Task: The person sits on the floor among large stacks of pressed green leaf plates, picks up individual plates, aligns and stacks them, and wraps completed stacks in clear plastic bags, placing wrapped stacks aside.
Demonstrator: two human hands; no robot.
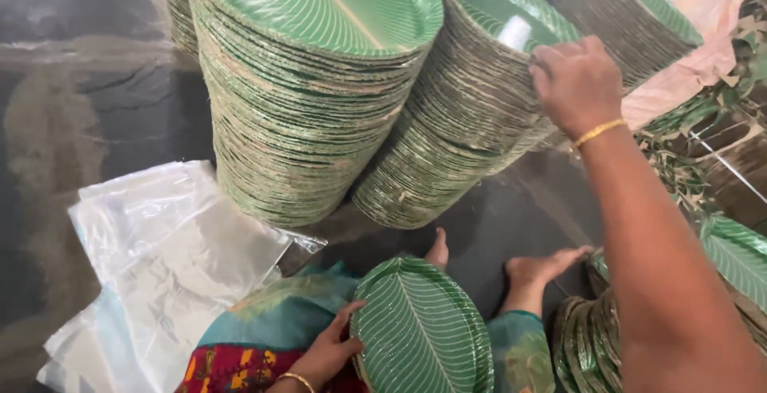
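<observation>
Up at the far reach, the right hand (577, 83) curls its fingers over the rim of the leaning stack of green leaf-print plates (463, 113), which slopes leftward, while the left hand (327, 351) clasps a small plate bundle (422, 331) close in.

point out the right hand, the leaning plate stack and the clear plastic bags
right hand (577, 81), head view, back of hand
leaning plate stack (455, 129), head view, stacked rims
clear plastic bags (160, 257), head view, top sheet

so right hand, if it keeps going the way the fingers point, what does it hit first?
The right hand already has its fingers on the rim of the leaning stack of green plates. Pushing on leftward, it would press into that stack first; the taller stack sits just beyond. Depth is hard to judge.
</observation>
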